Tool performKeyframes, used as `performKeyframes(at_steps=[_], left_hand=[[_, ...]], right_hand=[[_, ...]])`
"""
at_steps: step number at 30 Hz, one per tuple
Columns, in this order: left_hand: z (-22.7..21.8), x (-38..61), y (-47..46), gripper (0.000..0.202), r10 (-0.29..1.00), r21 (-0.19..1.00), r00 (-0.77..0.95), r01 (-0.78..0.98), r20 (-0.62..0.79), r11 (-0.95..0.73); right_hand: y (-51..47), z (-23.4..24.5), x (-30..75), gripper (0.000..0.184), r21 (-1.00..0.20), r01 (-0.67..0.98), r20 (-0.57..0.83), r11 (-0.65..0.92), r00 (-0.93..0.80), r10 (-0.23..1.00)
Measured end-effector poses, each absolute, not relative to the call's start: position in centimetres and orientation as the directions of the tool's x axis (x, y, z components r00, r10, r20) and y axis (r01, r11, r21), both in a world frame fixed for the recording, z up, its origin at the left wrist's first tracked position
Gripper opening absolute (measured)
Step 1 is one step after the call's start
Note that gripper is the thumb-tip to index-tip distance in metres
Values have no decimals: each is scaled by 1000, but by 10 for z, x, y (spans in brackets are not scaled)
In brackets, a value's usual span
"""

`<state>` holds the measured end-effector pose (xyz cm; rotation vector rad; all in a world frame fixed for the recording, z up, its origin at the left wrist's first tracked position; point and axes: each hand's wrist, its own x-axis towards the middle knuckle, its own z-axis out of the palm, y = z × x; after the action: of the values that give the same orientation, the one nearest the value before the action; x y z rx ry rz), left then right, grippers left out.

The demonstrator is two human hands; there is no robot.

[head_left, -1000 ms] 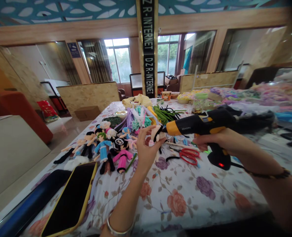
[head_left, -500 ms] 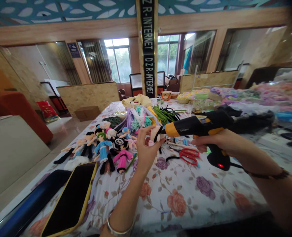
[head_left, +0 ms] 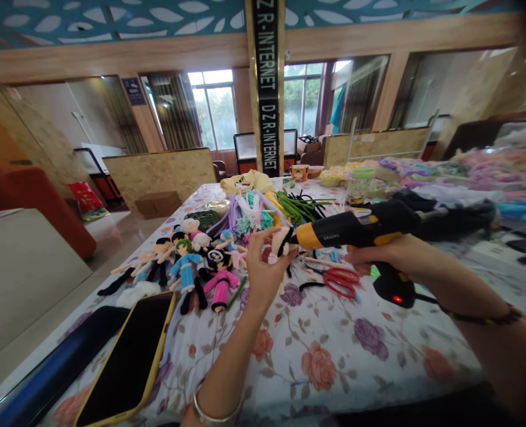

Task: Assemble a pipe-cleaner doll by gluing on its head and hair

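Between the fingertips of my left hand (head_left: pixel 266 267) is a small pipe-cleaner doll piece (head_left: pixel 279 242), pale with a black strip along its right side. My right hand (head_left: pixel 385 256) grips a black and yellow hot glue gun (head_left: pixel 356 228), a red light glowing at its base. The gun's nozzle points left and meets or nearly meets the black strip; the exact contact is too small to tell. Below the gun lie red-handled scissors (head_left: pixel 340 281). Left of my left hand several finished-looking dolls (head_left: pixel 186 267) lie in a cluster, one in blue and one in pink.
A phone in a yellow case (head_left: pixel 127 362) and a dark blue glossy object (head_left: pixel 58 367) lie at the left front of the flowered tablecloth (head_left: pixel 289 379). Bundles of coloured pipe cleaners (head_left: pixel 254 210) stand behind the dolls. Pastel heaps (head_left: pixel 480 169) and a white power strip (head_left: pixel 498 255) are at right.
Almost nothing differs. The glue gun has tilted very slightly, while my left hand and the doll piece stay in place.
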<state>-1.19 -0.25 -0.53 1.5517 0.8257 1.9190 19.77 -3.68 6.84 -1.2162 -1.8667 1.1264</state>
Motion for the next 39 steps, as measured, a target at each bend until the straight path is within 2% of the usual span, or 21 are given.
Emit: performKeyframes(at_steps=[6,10,18,30,39], left_hand=[[-5,-11,-4,44,739,742,-192,-68,646,-667],[-3,-11,-6,43,748,752,-187,-67,637,-656],[-2,-11,-6,45,772,770,-184,-100,608,-630],[3,-8,-13,46,827,814,-167,-154,537,-559],[3,-9,-14,45,839,813,-146,-207,524,-544]], right_hand=[[-37,69,198,14,-905,392,74,166,-240,968],[-34,65,199,19,-919,373,68,130,-176,982],[-37,67,198,27,-920,358,109,162,-163,981],[-36,69,202,24,-964,204,146,168,-119,982],[-32,70,207,25,-975,177,117,136,-110,987]])
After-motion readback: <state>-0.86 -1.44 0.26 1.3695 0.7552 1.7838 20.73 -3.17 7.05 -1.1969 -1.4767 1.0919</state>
